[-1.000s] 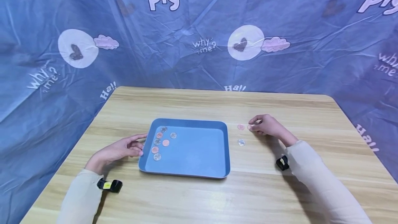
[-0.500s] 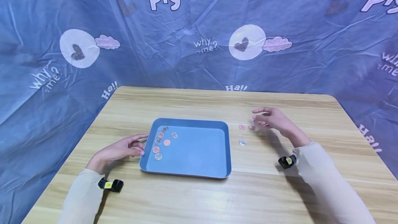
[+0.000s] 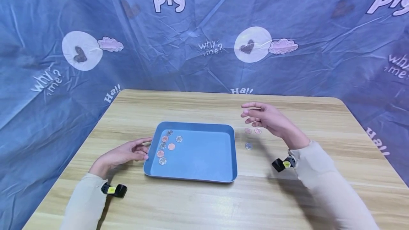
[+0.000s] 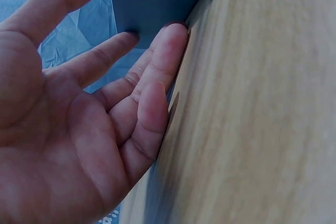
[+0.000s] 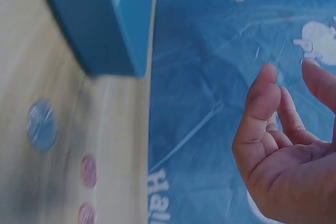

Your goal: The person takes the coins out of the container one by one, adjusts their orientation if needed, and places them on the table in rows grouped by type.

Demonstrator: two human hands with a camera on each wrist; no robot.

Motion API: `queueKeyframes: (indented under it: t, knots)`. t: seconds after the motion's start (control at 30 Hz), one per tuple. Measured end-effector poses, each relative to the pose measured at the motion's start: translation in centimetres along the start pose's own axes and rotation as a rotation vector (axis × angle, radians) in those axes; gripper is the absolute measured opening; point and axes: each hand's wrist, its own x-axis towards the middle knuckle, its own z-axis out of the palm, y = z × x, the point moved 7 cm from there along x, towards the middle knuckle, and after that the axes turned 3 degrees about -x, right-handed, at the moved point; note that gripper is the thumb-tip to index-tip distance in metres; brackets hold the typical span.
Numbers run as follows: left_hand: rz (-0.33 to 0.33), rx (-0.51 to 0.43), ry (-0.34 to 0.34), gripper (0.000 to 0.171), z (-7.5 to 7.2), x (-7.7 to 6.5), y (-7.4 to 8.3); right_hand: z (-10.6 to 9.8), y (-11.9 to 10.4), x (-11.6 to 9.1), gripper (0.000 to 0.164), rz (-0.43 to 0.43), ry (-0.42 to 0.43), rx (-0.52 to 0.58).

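In the head view a blue rectangular tray [image 3: 204,153] lies on the wooden table. Several small coin-like discs sit inside along its left part, among them a silver disc [image 3: 162,161] and a copper-pink disc [image 3: 171,146]. My left hand [image 3: 123,154] rests beside the tray with relaxed fingers, fingertips at its outer left wall [image 4: 152,6]. Right of the tray, two pink discs [image 3: 257,131] and one silver disc [image 3: 248,146] lie on the table. Above and behind these hovers my right hand [image 3: 270,118], fingers loosely bent, holding nothing visible.
The light wood table [image 3: 204,205] ends at the back against a blue printed cloth [image 3: 179,63], which also hangs along the sides. Each sleeve carries a black wrist camera, one on the left [image 3: 115,190] and one on the right [image 3: 282,164].
My right hand has lifted off a pink disc, leaving it on the table, and moved up and then left toward the tray. The left hand and tray stay in place.
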Motion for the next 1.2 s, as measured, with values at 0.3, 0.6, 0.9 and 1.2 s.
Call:
queueKeyframes:
  t: [0.3, 0.6, 0.9, 1.2]
  knots:
    - [0.006, 0.013, 0.002, 0.084, -0.1, -0.1, 0.0, 3.9, -2.5, 1.4, 0.039, -0.044, -0.055, 0.029]
    - [0.013, 0.019, -0.004, 0.084, -0.1, -0.1, 0.0, 8.3, -3.8, 3.2, 0.041, -0.056, -0.113, -0.04]
    - [0.006, 0.014, -0.008, 0.082, -0.2, -0.1, 0.0, 12.0, -2.7, 5.8, 0.039, -0.041, -0.154, -0.044]
    - [0.002, 0.012, -0.01, 0.082, -0.1, -0.1, 0.0, 15.0, -0.9, 8.4, 0.04, 0.002, -0.162, -0.004]
